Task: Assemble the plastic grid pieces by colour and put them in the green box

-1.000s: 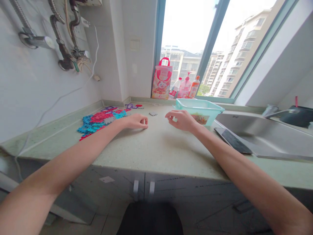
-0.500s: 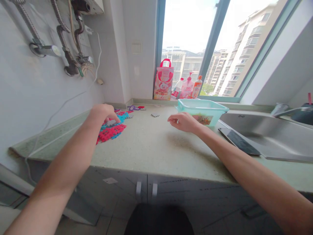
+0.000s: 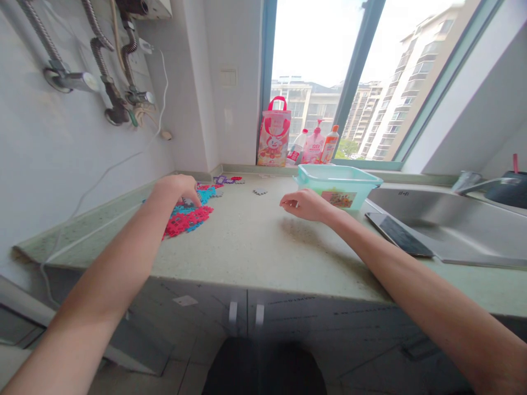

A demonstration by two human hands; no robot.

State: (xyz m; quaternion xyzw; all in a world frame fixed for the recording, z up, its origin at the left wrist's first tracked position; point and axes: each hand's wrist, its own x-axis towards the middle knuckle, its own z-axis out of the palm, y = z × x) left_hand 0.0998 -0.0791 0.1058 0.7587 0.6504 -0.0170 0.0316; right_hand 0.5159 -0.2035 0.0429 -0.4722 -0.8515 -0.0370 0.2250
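Note:
My left hand (image 3: 178, 189) reaches down into a pile of flat interlocking puzzle pieces (image 3: 187, 221), red and blue with some grey. Its fingers are bent and closed at the tips, and what lies between them is hidden. Over the counter, my right hand (image 3: 305, 204) hovers with curled fingers. A small pale spot shows among them, too small to name. Just behind this hand stands a pale green plastic box (image 3: 362, 189) with a picture label. One grey puzzle piece (image 3: 259, 191) lies alone between the two hands.
Purple and red pieces (image 3: 224, 180) lie by the back wall. A phone (image 3: 398, 235) rests at the edge of the steel sink (image 3: 465, 219). On the windowsill are a pink bag (image 3: 274, 140) and several bottles (image 3: 314, 145). A white cord (image 3: 111, 164) runs along the left wall.
The view has shifted slightly. My left hand has moved a little over the pile, and the grey piece under it shows less. My right hand holds nearly the same place.

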